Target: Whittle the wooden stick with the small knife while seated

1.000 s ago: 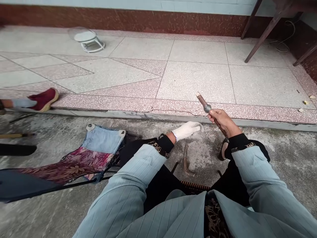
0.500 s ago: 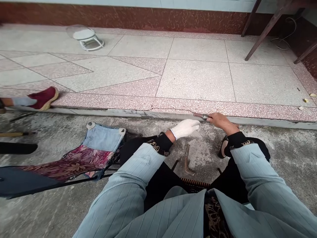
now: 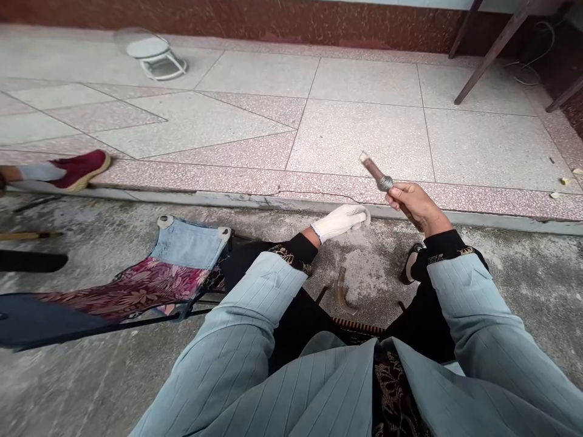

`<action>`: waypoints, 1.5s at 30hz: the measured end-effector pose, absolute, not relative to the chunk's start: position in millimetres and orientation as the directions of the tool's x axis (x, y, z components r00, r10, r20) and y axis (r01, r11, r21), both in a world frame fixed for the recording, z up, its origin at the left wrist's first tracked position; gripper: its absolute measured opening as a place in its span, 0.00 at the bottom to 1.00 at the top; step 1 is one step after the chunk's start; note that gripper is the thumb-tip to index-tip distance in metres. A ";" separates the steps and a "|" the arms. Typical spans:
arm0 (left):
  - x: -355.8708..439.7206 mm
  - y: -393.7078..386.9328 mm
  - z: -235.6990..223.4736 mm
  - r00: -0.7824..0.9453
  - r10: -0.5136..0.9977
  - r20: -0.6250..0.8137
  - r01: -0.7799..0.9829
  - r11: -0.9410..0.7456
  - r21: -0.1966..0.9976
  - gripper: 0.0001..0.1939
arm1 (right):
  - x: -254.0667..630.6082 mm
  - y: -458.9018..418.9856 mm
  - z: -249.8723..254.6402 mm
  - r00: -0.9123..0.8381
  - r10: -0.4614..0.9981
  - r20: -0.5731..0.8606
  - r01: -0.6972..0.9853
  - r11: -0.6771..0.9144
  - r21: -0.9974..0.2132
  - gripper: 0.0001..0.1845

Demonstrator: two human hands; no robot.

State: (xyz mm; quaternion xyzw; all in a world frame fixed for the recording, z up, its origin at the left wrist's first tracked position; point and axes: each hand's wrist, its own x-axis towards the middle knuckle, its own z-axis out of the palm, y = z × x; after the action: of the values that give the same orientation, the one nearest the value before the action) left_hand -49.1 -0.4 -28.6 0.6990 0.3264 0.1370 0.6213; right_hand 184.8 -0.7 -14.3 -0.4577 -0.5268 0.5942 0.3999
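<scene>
My right hand [image 3: 414, 205] is bare and wrapped round a brown stick-like tool [image 3: 374, 170]. Grey wire is wound round the tool just above my fingers, and its pale tip points up and left over the step. My left hand [image 3: 342, 221], in a white knitted glove, is closed low beside the step's edge. A pale rounded edge shows at its fingertips, but I cannot make out what it is. On the concrete below lies a curved brown piece [image 3: 342, 292], between my knees.
A terrazzo step [image 3: 237, 182] with a cracked edge runs across in front. At left stand a folding chair [image 3: 159, 279] of patched cloth and another person's red shoe [image 3: 84, 169]. A white stool [image 3: 157, 56] is farther back; dark furniture legs [image 3: 489, 57] stand at right.
My right hand has lifted the tool up from the step's edge, tilting its tip upward. My gloved left hand stays nearly in place. The view has shifted slightly.
</scene>
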 end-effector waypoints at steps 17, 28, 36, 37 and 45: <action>-42.7 -1.2 -39.9 0.764 0.621 -0.173 0.629 -0.659 0.413 0.19 | 180.6 8.5 -35.8 -0.145 0.879 -0.454 0.976 0.052 -0.212 0.16; -57.1 8.9 -31.7 0.731 0.674 -0.109 0.492 -0.409 0.769 0.19 | 197.1 -7.8 -5.7 -0.715 0.636 -0.290 0.266 -0.136 -0.954 0.20; -53.8 -0.5 -20.3 0.745 0.645 -0.170 0.516 -0.396 0.760 0.17 | 197.8 -0.1 -14.7 -0.342 0.909 -0.236 0.174 -0.186 -0.967 0.16; -53.2 -0.9 -21.3 0.757 0.630 -0.172 0.521 -0.424 0.741 0.17 | 197.1 1.5 -16.3 -0.327 0.910 -0.256 0.229 -0.187 -0.955 0.16; -52.5 -1.2 -44.5 0.813 0.544 -0.206 0.544 -0.586 0.600 0.15 | 184.2 3.4 -28.9 -0.311 0.786 -0.534 0.875 0.017 -0.485 0.11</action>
State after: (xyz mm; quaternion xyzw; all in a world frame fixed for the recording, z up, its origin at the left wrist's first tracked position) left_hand -52.5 -1.2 -44.5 0.8906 0.3055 -0.0002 0.3368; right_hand 184.2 3.4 -28.9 -0.5841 -0.7109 0.3876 -0.0569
